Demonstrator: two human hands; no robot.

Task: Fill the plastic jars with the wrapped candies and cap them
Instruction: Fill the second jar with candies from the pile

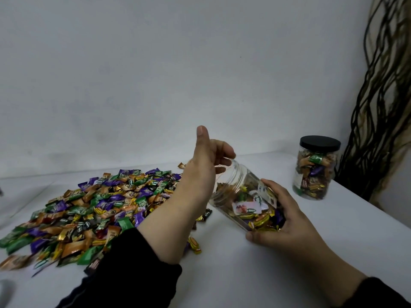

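A clear plastic jar (242,196), uncapped and partly filled with wrapped candies, lies tilted with its mouth pointing up and left. My right hand (287,221) grips its base from below. My left hand (206,161) hovers at the jar's mouth with the thumb raised and the fingers loosely curled over the rim; whether it holds candy is hidden. A wide pile of wrapped candies (93,207) in green, purple, orange and gold covers the white table on the left. A second jar (315,170), full and closed with a black cap, stands upright at the back right.
The white table (244,274) meets a pale wall behind. Its right edge runs diagonally past the capped jar. Dark hanging cords (382,85) drape at the far right. A few stray candies (194,245) lie near my left forearm.
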